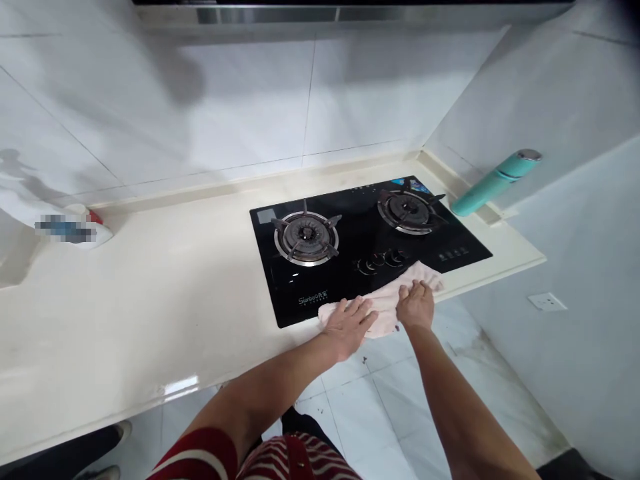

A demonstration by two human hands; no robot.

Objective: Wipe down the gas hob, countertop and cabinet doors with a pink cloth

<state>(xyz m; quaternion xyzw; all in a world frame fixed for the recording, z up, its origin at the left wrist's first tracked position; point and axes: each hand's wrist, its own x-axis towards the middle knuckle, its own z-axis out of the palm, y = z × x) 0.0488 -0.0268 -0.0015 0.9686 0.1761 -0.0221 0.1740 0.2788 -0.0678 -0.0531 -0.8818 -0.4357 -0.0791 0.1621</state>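
Observation:
A pale pink cloth (pixel 383 319) lies along the front edge of the black glass gas stove (pixel 345 220) and hangs over the counter's edge. My left hand (pixel 350 327) rests flat on the cloth's left part, fingers spread. On the cloth's right part is my right hand (pixel 417 305), its fingers bent and closed on the fabric. The stove has a left burner (pixel 307 235) and a right burner (pixel 409 210), each with a pan support. Between them, near the front, the control knobs (pixel 383 261) stand just beyond the cloth.
A tall teal cylinder (pixel 493 187) leans against the right wall behind the stove. White and red containers, partly blurred (pixel 95 233), lie at the far left of the cream counter (pixel 165 287). A range hood (pixel 340 13) hangs above. Another person's shoes (pixel 123 430) show at lower left.

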